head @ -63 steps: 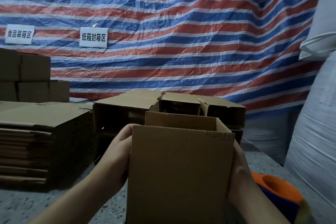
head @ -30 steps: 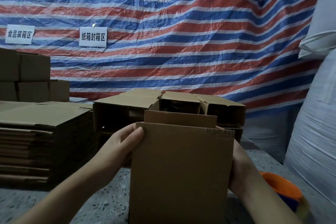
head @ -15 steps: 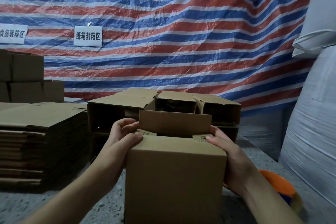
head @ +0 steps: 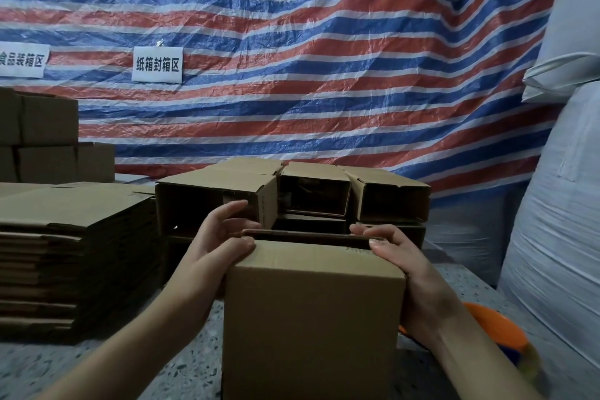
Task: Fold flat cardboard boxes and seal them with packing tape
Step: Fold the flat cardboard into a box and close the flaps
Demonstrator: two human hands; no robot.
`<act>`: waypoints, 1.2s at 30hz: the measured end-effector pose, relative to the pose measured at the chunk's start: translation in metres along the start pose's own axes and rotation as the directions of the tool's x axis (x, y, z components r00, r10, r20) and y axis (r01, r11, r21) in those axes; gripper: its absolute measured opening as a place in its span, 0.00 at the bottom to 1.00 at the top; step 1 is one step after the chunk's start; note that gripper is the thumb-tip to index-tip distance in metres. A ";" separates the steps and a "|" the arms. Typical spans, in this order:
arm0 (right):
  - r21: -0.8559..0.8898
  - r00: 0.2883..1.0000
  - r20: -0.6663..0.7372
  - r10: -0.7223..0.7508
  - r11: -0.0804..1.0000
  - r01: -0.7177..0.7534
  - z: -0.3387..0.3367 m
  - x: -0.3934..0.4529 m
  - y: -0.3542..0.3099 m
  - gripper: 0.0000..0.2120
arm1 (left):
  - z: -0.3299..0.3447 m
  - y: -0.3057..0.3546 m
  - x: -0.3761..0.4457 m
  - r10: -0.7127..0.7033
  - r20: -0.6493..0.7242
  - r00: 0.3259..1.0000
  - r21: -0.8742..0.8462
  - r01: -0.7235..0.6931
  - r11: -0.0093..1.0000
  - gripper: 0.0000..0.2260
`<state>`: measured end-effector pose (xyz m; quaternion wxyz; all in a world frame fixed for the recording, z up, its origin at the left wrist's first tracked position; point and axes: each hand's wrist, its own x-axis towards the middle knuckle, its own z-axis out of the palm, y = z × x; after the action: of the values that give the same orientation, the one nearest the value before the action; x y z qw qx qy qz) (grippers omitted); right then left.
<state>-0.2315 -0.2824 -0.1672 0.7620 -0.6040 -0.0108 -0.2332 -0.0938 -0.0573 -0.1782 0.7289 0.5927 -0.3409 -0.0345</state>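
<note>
A brown cardboard box stands upright on the speckled table right in front of me. Its near top flap lies folded down and the far flap is almost flat. My left hand sits at the top left corner, thumb pressing on the near flap, fingers spread loosely above the opening. My right hand lies along the top right corner, thumb on the near flap, fingers stretched over the far flap. An orange tape dispenser lies at the lower right, partly hidden by my right forearm.
A tall stack of flat cardboard fills the left side. Several open, erected boxes lie just behind the box. More boxes are piled far left. White sacks crowd the right edge. A striped tarp hangs behind.
The tall near flap and the upright far flap have been folded down. Both hands moved up from the box's sides to its top corners.
</note>
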 end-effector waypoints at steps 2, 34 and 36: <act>-0.012 1.000 -0.029 0.011 1.000 -0.011 0.001 0.000 0.002 0.09 | -0.001 -0.001 -0.001 -0.005 0.021 1.000 0.053 0.004 0.999 0.14; -0.927 0.944 -0.184 -0.274 0.367 -0.074 -0.035 0.025 -0.029 0.17 | 0.060 0.056 -0.017 0.143 0.536 0.832 0.820 -0.553 0.145 0.33; -0.975 0.960 -0.136 -0.246 -0.137 -0.173 -0.058 0.021 -0.036 0.17 | 0.059 0.054 -0.017 0.169 0.538 0.826 0.815 -0.560 0.146 0.33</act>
<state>-0.2416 -0.3491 -0.1432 0.0292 -0.9292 0.2576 -0.2633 -0.1574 -0.0834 -0.1343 0.1334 0.7899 -0.5369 0.2646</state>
